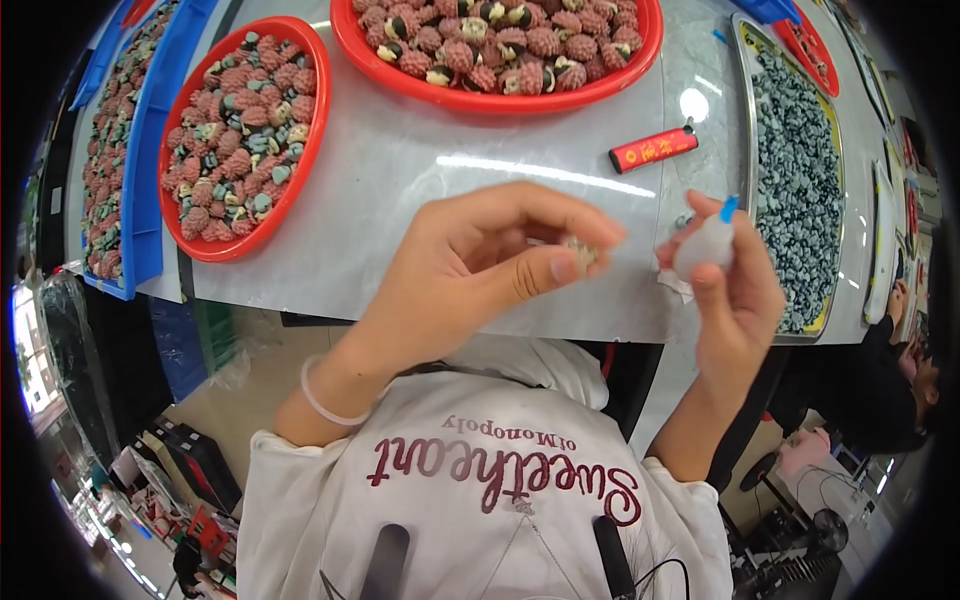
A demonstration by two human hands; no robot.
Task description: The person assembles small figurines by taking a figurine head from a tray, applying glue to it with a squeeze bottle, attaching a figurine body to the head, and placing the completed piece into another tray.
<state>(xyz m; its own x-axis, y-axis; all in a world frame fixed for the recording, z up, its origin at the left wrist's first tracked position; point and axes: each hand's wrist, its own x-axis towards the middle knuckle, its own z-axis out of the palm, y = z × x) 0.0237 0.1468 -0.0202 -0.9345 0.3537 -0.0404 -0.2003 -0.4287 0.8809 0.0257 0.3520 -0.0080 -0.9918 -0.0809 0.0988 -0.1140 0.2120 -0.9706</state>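
Note:
My left hand (475,260) is raised over the near edge of the grey table, thumb and fingertips pinched on a small pale, bumpy piece (586,254). Its shape is mostly covered by the fingers. To the right, my right hand (745,300) grips a rounded, translucent white squeeze bottle (704,250) with a blue nozzle (729,208) pointing up and away from me. A gap separates the two hands. Beyond them lies a red stick-shaped object with black ends (655,150), possibly a lighter. Something small and whitish (675,284) shows beneath the right fingers.
Red oval basins of pinkish bumpy pieces stand at the far middle (500,102) and left (316,120). A blue tray (150,200) with similar pieces is farther left. On the right, a metal tray (842,220) holds small dark shiny pieces. Another person (870,400) sits beyond it.

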